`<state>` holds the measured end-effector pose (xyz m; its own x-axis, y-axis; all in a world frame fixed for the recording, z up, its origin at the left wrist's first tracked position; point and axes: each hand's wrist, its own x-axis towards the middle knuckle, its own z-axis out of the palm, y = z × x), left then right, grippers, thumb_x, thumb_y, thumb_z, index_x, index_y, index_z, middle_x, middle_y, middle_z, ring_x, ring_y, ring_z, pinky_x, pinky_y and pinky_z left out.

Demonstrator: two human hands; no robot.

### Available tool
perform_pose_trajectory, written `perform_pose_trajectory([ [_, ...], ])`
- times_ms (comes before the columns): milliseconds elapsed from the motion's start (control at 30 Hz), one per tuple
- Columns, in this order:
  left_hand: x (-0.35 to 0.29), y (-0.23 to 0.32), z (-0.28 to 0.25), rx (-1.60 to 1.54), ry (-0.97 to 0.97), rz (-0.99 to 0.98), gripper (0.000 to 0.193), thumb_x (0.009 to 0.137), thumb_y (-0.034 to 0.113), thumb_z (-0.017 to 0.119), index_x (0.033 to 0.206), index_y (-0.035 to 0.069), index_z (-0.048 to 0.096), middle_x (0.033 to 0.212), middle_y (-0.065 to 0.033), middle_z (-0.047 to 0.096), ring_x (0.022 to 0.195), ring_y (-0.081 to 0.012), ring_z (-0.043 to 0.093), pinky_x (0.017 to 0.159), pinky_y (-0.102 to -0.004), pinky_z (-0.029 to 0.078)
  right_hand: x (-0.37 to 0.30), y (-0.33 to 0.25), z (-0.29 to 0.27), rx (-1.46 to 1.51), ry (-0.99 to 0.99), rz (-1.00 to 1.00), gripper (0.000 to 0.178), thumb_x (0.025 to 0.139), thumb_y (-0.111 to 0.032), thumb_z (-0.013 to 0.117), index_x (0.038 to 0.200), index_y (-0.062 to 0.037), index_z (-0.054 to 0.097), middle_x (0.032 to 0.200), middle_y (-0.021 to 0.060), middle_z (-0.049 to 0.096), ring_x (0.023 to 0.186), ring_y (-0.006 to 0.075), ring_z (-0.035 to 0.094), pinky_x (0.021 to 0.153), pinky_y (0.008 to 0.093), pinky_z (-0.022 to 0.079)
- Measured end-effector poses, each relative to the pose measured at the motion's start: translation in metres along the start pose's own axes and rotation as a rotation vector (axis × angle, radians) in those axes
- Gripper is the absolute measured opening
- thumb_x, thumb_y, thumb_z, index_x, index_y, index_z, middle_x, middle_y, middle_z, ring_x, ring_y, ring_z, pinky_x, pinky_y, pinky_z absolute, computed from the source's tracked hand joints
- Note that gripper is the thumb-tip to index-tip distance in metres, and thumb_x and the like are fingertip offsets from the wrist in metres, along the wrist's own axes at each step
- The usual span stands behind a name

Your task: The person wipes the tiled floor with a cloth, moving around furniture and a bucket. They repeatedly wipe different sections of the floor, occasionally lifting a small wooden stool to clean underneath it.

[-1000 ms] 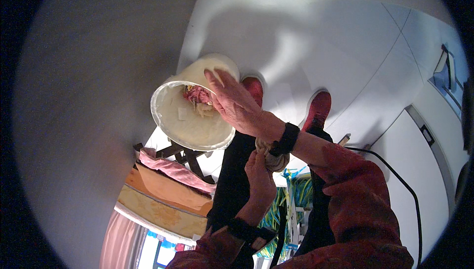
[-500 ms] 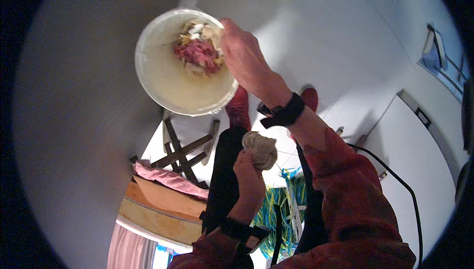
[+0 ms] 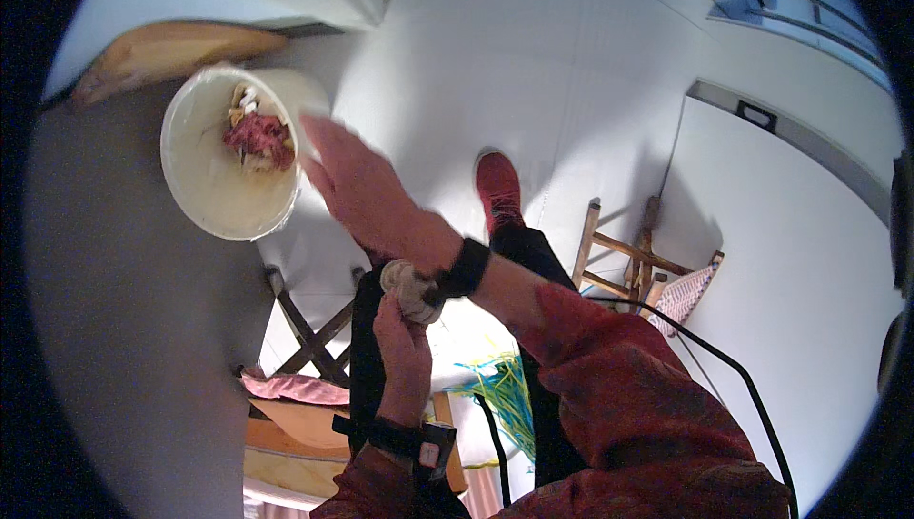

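The left hand [image 3: 405, 352] closes its fingers on a beige, rounded fabric bundle [image 3: 407, 286], apparently held low to keep it clear of the bucket. The right hand [image 3: 367, 190], fingers loosely extended, is at the right rim of the cream, round bucket [image 3: 205, 190]; whether it grips is indeterminable. The bucket's mouth faces the wearer, exposing crumpled dark-pink scraps [image 3: 259, 138].

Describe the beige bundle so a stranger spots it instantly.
Start at the whitish bucket in the picture's upper left, then the right hand beside its rim. Just below that hand, the left hand holds the beige bundle. It's the pale, rounded, wrinkled lump, unlike the black wrist strap and dark trouser leg next to it.
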<state>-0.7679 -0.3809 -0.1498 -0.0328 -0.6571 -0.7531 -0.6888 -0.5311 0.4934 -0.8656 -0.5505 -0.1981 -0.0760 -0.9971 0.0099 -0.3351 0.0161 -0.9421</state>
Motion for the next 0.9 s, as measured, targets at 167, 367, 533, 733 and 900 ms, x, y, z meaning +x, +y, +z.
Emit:
perform_pose_trajectory([
  [167, 0.003, 0.008, -0.001, -1.231, -0.134, -0.338, 0.028, 0.097, 0.019, 0.041, 0.117, 0.001, 0.048, 0.115, -0.0079, 0.054, 0.105, -0.0178, 0.055, 0.089, -0.0327, 0.047, -0.096, -0.030, -0.051, -0.190, -0.440, 0.175, 0.046, 0.090, -0.021, 0.053, 0.130, 0.0000, 0.041, 0.132, 0.0233, 0.040, 0.123, 0.0361, 0.042, 0.099, 0.0433, 0.040],
  [367, -0.024, 0.028, -0.014, -1.030, -0.384, -0.312, 0.048, 0.101, 0.019, 0.032, 0.144, 0.003, 0.018, 0.145, -0.0142, 0.030, 0.132, -0.0259, 0.036, 0.109, -0.0379, 0.033, -0.159, -0.088, -0.106, -0.266, -0.590, 0.393, 0.059, 0.088, -0.019, 0.057, 0.139, -0.0060, 0.031, 0.143, 0.0263, 0.021, 0.134, 0.0408, 0.026, 0.094, 0.0571, 0.042],
  [533, -0.045, 0.051, -0.021, -1.026, -0.410, -0.362, 0.044, 0.100, 0.021, 0.034, 0.139, 0.002, 0.027, 0.138, -0.0130, 0.037, 0.125, -0.0245, 0.041, 0.105, -0.0381, 0.033, -0.175, -0.095, -0.109, -0.134, -0.450, 0.425, 0.054, 0.089, -0.018, 0.055, 0.137, -0.0047, 0.035, 0.143, 0.0240, 0.022, 0.132, 0.0398, 0.029, 0.099, 0.0497, 0.042],
  [733, -0.041, 0.080, -0.024, -0.945, -0.411, -0.326, 0.037, 0.096, 0.027, 0.042, 0.122, 0.002, 0.048, 0.119, -0.0097, 0.054, 0.109, -0.0207, 0.054, 0.093, -0.0366, 0.042, -0.183, -0.077, -0.112, 0.140, -0.317, 0.430, 0.028, 0.086, -0.009, 0.050, 0.111, 0.0030, 0.047, 0.110, 0.0209, 0.050, 0.102, 0.0351, 0.054, 0.088, 0.0410, 0.048],
  [900, -0.041, 0.129, -0.007, -0.536, -0.442, -0.087, 0.030, 0.095, 0.021, 0.043, 0.118, 0.002, 0.051, 0.115, -0.0085, 0.055, 0.108, -0.0197, 0.055, 0.091, -0.0342, 0.044, -0.168, -0.068, -0.150, -0.070, -0.201, 0.368, 0.023, 0.079, -0.006, 0.057, 0.101, 0.0018, 0.056, 0.108, 0.0079, 0.051, 0.097, 0.0265, 0.052, 0.085, 0.0345, 0.049],
])
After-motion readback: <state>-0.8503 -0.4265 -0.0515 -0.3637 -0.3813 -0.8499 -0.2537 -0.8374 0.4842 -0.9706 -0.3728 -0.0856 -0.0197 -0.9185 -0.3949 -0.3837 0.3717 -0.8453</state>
